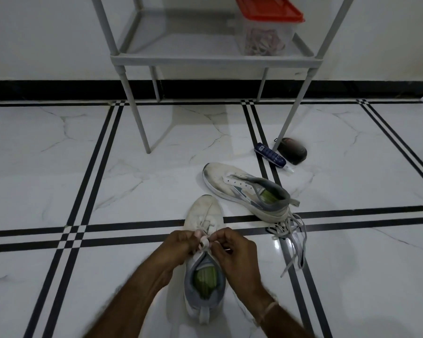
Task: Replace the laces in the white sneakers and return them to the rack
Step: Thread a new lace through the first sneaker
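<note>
A white sneaker (204, 215) with a grey collar and green insole stands on the floor in front of me, toe pointing away. My left hand (178, 245) and my right hand (232, 250) meet over its eyelets, and both pinch a white lace (205, 241) there. A second white sneaker (244, 189) lies to the right, without a lace, its tongue pulled open. A loose grey-white lace (293, 240) lies tangled on the floor behind its heel.
A grey rack (213, 58) stands ahead against the wall, its lower shelf holding a clear box with a red lid (266, 30). By its right front leg lie a blue tube (270, 156) and a dark oval brush (292, 147). The floor is white marble with black stripes.
</note>
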A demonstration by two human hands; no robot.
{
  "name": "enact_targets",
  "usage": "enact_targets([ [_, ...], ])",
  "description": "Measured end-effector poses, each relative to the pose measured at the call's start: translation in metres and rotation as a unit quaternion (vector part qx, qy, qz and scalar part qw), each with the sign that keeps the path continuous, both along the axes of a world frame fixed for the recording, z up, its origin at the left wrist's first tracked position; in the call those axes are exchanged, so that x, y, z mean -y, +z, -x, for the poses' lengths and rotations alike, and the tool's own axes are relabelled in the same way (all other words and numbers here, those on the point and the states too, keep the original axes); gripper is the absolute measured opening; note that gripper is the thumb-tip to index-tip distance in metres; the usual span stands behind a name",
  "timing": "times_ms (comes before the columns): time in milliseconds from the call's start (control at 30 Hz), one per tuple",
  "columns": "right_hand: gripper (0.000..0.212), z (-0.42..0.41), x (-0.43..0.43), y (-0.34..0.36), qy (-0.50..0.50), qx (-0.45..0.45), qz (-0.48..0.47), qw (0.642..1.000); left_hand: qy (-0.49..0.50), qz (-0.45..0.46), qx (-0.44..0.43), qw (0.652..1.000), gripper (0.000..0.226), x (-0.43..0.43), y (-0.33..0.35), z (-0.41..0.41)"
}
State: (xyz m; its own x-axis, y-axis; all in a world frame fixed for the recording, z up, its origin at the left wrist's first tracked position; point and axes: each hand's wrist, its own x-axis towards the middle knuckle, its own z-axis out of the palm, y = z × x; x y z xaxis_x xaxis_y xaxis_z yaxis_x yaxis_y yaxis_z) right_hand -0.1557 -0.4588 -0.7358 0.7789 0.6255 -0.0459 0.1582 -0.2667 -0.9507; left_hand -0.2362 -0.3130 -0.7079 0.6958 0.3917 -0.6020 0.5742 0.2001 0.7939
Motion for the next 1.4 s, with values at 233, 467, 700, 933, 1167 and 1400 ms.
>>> enact_targets([
  [233, 0.029, -0.001, -0.006, 0.002, 0.052, 0.094, 0.063, 0.992, 0.017, 0.006, -0.040, 0.999, 0.045, -0.005, 0.001, -0.004],
  [467, 0.022, -0.006, -0.003, 0.001, 0.050, 0.079, -0.029, 0.995, 0.070, -0.045, 0.033, 0.996, 0.039, -0.001, -0.002, -0.001],
  [700, 0.027, -0.003, 0.021, -0.004, 0.031, -0.120, -0.039, 0.992, 0.193, -0.177, 0.003, 0.965, 0.044, -0.012, -0.031, 0.012],
  [933, 0.031, -0.005, -0.004, 0.021, 0.018, -0.282, -0.119, 0.952, 0.197, -0.189, -0.013, 0.962, 0.036, -0.012, -0.047, 0.009],
  [1167, 0.036, -0.002, -0.018, 0.012, -0.022, -0.392, -0.112, 0.913, 0.393, 0.007, 0.057, 0.918, 0.043, -0.010, -0.038, -0.013],
  [1400, 0.048, 0.011, -0.025, 0.011, -0.038, -0.389, -0.126, 0.912, 0.447, 0.056, 0.022, 0.893, 0.045, -0.021, -0.055, -0.021],
])
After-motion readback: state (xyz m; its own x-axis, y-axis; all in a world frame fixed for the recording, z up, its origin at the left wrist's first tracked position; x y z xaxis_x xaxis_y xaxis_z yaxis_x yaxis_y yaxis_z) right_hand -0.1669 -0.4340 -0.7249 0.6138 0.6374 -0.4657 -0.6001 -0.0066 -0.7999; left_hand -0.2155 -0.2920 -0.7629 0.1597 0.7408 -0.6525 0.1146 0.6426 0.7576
